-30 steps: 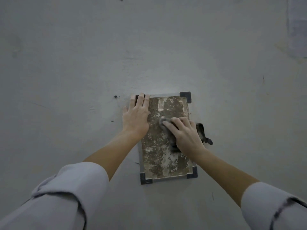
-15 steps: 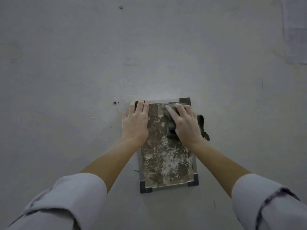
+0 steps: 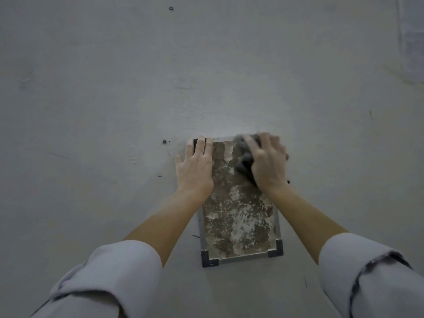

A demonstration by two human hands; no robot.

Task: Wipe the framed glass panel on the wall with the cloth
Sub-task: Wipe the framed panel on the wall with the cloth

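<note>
The framed glass panel hung on a plain grey wall. The left hand lay flat, fingers spread, on its upper-left corner; the right hand pressed the dark cloth against its upper-right corner

On a grey wall, the left hand lies flat on the upper left corner of the framed glass panel, while the right hand, blurred, presses a dark cloth against the mottled panel's upper right corner.
</note>
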